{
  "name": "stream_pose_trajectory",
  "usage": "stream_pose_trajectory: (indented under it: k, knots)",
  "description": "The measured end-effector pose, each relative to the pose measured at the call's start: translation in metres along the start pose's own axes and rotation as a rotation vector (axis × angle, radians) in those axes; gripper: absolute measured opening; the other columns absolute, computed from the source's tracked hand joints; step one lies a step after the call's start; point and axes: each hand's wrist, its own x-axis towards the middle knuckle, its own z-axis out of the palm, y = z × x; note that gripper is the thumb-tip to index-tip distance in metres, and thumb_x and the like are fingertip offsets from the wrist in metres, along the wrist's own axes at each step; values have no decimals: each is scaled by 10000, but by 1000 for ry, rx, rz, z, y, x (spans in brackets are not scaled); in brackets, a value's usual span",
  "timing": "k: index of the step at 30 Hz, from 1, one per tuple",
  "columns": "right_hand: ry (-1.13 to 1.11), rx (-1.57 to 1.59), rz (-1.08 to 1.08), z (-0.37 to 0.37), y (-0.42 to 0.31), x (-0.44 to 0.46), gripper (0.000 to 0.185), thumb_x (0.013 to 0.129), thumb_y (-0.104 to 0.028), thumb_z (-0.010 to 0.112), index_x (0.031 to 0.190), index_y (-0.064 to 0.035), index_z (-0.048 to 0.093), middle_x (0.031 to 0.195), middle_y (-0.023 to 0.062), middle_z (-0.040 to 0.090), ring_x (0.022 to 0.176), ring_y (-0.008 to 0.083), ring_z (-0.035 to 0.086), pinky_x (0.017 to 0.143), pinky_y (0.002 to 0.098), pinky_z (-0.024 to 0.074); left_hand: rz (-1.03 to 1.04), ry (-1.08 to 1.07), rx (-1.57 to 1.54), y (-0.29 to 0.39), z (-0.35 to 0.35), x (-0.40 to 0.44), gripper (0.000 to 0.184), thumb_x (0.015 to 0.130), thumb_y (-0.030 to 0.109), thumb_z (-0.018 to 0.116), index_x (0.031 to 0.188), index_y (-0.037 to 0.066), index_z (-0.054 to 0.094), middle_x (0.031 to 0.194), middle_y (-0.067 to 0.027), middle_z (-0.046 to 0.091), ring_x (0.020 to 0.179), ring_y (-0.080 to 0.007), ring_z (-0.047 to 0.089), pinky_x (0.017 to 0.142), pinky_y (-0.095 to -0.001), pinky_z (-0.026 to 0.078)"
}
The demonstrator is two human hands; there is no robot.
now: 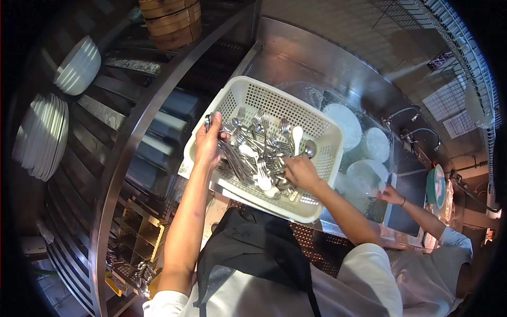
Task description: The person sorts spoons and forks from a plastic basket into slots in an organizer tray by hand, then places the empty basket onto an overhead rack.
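A cream plastic basket with perforated walls stands in front of me, holding many loose metal forks and spoons and some white spoons. My left hand is closed at the basket's left side around metal cutlery. Shiny ends show above its fingers, and a bundle of handles slants down just below it. Inside the basket, toward the right, my right hand reaches into the pile with curled fingers. Its fingertips are hidden among the cutlery, so what they grip cannot be seen.
At right, a co-worker's hand touches a pale round dish in the sink. Faucets are mounted behind it. On the left, a slatted metal rack holds stacked plates and bowls. A sectioned cutlery holder stands lower left.
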Motion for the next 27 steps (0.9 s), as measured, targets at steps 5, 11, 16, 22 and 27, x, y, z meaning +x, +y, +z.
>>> stream_pose_trajectory:
  k: [5,11,16,22,27]
  knots:
    - [-44,211,-156,-13,15,0,101,712,-149,591,768,-75,630,701,130,569,767,294,545,666,411,434,15,37,26,4,0,2,289,816,364,623,781,103,505,674,17,454,578,-96,467,532,-255,412]
    - [-255,297,-18,-2,11,-4,369,713,-206,662,1041,-83,542,901,126,536,869,323,547,753,407,444,9,48,36,-3,-2,0,283,819,359,621,803,102,505,666,20,445,566,-93,457,539,-255,417]
    - [-283,122,22,7,3,5,412,686,-254,691,1002,-54,518,888,139,525,862,322,546,720,398,455,27,64,65,-4,-4,-3,284,819,363,620,815,102,508,677,20,448,573,-92,458,540,-246,414]
    - [-114,83,-110,11,-1,16,238,721,-180,631,872,-32,522,857,121,544,833,303,552,706,406,460,11,77,0,-5,2,-7,259,821,303,632,755,91,499,627,15,448,505,-90,466,463,-232,396]
    - [-67,-27,-300,11,7,16,194,704,-205,644,767,-49,549,738,93,553,807,292,545,720,404,429,-25,108,-33,-2,3,-13,264,823,311,627,751,93,497,632,14,452,510,-86,469,462,-223,393]
